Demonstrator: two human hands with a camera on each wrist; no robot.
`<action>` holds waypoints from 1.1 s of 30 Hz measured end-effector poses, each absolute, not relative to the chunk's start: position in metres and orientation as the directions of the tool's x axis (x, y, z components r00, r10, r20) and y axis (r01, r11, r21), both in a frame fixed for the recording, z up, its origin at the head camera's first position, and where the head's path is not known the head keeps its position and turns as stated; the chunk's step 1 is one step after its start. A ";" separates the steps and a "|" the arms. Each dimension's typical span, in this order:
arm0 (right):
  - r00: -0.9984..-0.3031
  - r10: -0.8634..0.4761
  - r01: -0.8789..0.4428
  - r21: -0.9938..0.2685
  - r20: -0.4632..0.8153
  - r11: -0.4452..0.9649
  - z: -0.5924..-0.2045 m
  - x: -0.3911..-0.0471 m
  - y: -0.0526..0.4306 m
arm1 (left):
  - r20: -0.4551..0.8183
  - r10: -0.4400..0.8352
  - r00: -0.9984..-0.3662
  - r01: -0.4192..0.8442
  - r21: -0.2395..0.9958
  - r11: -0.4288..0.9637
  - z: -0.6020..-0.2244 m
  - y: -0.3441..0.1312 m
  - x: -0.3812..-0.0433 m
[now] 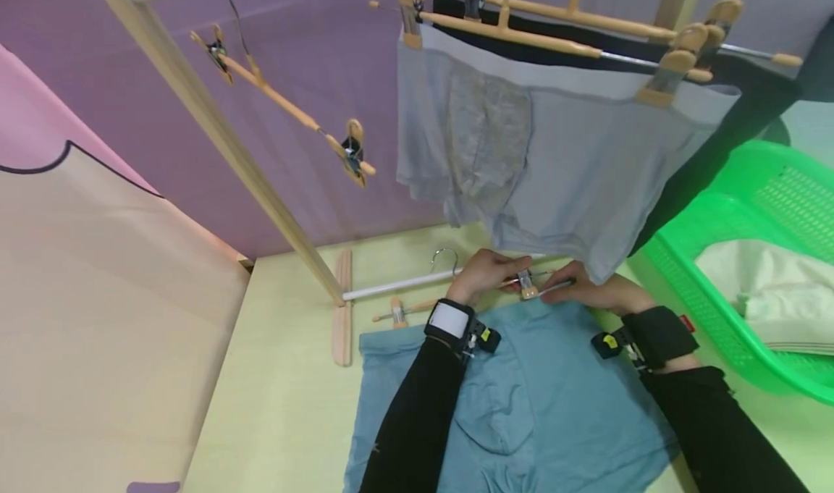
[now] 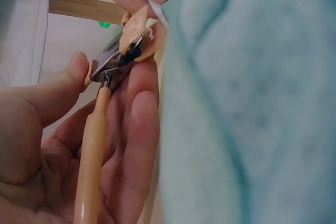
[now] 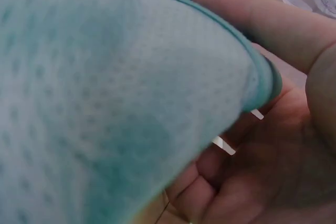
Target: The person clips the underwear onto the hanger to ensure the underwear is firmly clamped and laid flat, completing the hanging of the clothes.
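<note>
Blue boxer briefs (image 1: 567, 384) lie on the pale surface below both hands. A wooden clip hanger (image 1: 420, 307) lies along their waistband, its left clip (image 1: 398, 312) at the waistband's left end. My left hand (image 1: 485, 274) pinches the right clip (image 2: 134, 45) between thumb and fingers, the hanger's rod (image 2: 90, 161) crossing the palm. The clip's tips are beside the waistband; whether they grip cloth, I cannot tell. My right hand (image 1: 602, 292) pinches the waistband's right corner (image 3: 262, 80) between thumb and fingers, close to that clip.
Grey boxer briefs (image 1: 573, 124) hang overhead from a clip hanger, with a black garment (image 1: 749, 95) behind. A bare clip hanger (image 1: 280, 102) hangs at upper left by the rack's wooden post (image 1: 228, 145). On the right stands a green basket (image 1: 704, 283) holding a pale garment (image 1: 775, 283).
</note>
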State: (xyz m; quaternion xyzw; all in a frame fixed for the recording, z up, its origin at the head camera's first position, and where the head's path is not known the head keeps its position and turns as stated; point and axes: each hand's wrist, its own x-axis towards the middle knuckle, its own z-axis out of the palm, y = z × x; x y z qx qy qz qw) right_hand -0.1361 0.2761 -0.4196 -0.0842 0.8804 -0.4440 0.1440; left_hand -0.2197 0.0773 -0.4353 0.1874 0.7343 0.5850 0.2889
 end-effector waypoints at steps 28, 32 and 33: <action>-0.947 -0.276 0.005 -0.866 -0.165 0.499 -0.431 -0.142 0.278 | -0.167 0.560 -0.812 0.042 0.939 0.341 -0.441 0.074 -0.221; -0.955 -0.233 0.048 -0.866 -0.186 0.497 -0.429 -0.142 0.274 | -0.164 0.553 -0.817 -0.007 0.962 0.274 -0.442 0.074 -0.222; -0.956 -0.221 0.060 -0.866 -0.193 0.497 -0.428 -0.142 0.273 | -0.166 0.551 -0.818 -0.019 0.965 0.262 -0.442 0.074 -0.222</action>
